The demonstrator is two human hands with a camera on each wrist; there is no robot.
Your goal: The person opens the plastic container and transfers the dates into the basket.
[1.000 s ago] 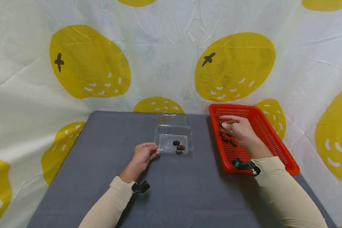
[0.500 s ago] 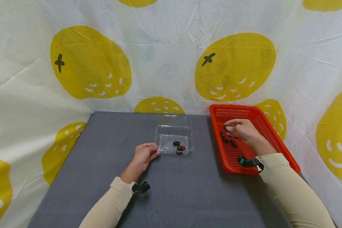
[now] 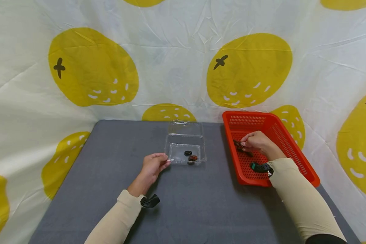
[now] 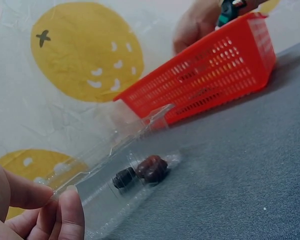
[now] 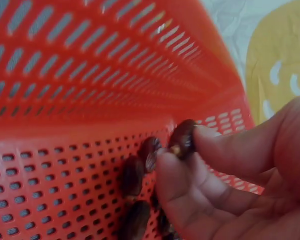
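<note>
A clear plastic clamshell box (image 3: 178, 152) stands with its lid raised at the back middle of the table, a few dark brown dates (image 3: 192, 158) at its right end. My left hand (image 3: 152, 166) pinches the box's near left corner between thumb and fingers (image 4: 70, 210). Inside the red basket (image 3: 247, 176), my right hand (image 3: 259, 144) holds one date (image 5: 182, 137) between thumb and fingertips, low over the floor. Several other dates (image 5: 132, 175) lie beneath and beside that hand along the basket's left side, partly hidden by the fingers.
The basket's slotted wall (image 5: 90, 65) rises around the right hand. Grey cloth covers the table (image 3: 183, 210). Behind it hangs a white curtain (image 3: 174, 67) printed with yellow fruit, close to box and basket.
My right hand, with a date in its fingertips, has lowered toward the other dates in the basket. The left hand has stayed at the box corner.
</note>
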